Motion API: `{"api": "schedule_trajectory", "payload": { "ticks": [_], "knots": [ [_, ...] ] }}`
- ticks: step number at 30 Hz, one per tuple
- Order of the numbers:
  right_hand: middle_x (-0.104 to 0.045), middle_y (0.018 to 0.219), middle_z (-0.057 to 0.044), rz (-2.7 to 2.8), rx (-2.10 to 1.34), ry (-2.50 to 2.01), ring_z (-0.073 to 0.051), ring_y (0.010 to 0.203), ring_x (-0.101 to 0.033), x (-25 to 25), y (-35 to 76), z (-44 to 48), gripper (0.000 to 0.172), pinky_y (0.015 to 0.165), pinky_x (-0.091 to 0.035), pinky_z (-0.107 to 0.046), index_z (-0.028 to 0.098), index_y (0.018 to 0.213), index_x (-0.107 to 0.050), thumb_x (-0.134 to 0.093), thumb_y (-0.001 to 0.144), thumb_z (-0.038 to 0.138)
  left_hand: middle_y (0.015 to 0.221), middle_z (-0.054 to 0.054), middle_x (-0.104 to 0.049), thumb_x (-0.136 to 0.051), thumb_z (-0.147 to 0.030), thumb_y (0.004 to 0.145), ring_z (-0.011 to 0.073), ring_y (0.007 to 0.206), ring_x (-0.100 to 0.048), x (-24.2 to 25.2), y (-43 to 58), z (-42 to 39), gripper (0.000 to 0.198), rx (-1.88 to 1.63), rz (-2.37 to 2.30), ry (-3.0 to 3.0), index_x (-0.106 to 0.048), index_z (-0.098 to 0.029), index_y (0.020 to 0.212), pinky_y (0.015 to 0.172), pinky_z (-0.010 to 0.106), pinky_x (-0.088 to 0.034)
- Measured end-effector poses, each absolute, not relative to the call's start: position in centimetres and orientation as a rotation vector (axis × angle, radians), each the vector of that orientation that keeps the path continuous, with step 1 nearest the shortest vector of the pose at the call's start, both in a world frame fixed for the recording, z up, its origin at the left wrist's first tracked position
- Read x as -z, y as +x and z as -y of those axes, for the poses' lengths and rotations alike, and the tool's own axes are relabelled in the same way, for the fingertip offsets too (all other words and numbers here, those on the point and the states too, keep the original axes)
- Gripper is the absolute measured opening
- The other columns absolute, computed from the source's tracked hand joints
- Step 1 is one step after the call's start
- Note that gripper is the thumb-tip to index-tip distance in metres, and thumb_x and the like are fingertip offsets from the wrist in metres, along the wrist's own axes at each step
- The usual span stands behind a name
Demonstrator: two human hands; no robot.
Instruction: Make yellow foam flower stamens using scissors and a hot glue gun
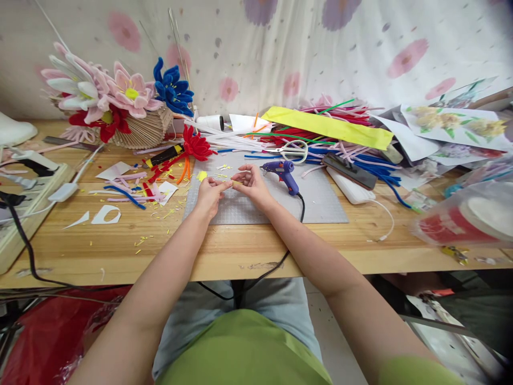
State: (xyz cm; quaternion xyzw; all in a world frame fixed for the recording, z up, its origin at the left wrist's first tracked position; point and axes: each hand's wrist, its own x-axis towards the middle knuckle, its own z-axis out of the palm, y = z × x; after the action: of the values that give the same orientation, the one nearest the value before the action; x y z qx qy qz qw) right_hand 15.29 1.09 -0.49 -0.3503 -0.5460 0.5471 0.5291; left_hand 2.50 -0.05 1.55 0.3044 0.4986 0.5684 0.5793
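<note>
Over the grey cutting mat [320, 206], my left hand [210, 195] and my right hand [253, 187] meet fingertip to fingertip. Both are closed in a pinch around a small yellow piece [234, 183], mostly hidden by the fingers, so its exact kind is unclear. A bright yellow scrap [202, 175] and tiny white and yellow clippings lie just behind my left hand. To the right of my right hand, a purple glue gun [282, 172] rests on the mat, its nozzle pointing left. White-handled scissors [294, 152] lie behind it.
Pipe-cleaner flowers [130, 93] stand at the back left, with a red flower [196, 143] and black-yellow cutter [164, 155] nearer. Coloured pipe cleaners and a yellow sheet [328, 126] pile up behind. A phone [349, 171], bagged cup [473, 216] and power strip [36, 208] flank the mat.
</note>
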Motion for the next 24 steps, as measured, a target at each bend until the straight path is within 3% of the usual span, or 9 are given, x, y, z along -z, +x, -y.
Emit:
{"api": "schedule_trajectory", "payload": {
  "ticks": [8, 15, 24],
  "knots": [
    [-0.055, 0.084, 0.003, 1.284, -1.288, -0.942, -0.009, 0.069, -0.056, 0.83, 14.90, -1.30, 0.057, 0.070, -0.049, -0.028, 0.025, 0.096, -0.037, -0.074, 0.053, 0.030, 0.058, -0.008, -0.048, -0.072, -0.011, 0.046, 0.0069, 0.055, -0.050, -1.49, 2.68, -0.03, 0.051, -1.344, -1.137, 0.728, -0.030, -0.021, 0.073, 0.049, 0.017, -0.027],
    [-0.055, 0.082, 0.005, 1.180, -1.353, -0.975, -0.010, 0.069, -0.058, 1.23, 15.38, -1.57, 0.061, 0.068, -0.049, -0.027, 0.024, 0.095, -0.036, -0.076, 0.049, 0.028, 0.065, -0.003, -0.056, -0.075, -0.027, 0.050, 0.0071, 0.055, -0.049, -1.40, 2.65, 0.01, 0.046, -1.288, -1.199, 0.793, -0.035, -0.021, 0.072, 0.044, 0.017, -0.027],
    [-0.058, 0.076, 0.007, 1.187, -1.403, -0.981, -0.007, 0.062, -0.057, 0.56, 15.48, -1.16, 0.059, 0.064, -0.047, -0.025, 0.023, 0.094, -0.040, -0.078, 0.049, 0.028, 0.068, -0.004, -0.061, -0.071, -0.020, 0.051, 0.0075, 0.054, -0.053, -1.05, 2.79, 0.16, 0.048, -1.364, -1.220, 0.898, -0.031, -0.022, 0.077, 0.044, 0.016, -0.027]
  ]
}}
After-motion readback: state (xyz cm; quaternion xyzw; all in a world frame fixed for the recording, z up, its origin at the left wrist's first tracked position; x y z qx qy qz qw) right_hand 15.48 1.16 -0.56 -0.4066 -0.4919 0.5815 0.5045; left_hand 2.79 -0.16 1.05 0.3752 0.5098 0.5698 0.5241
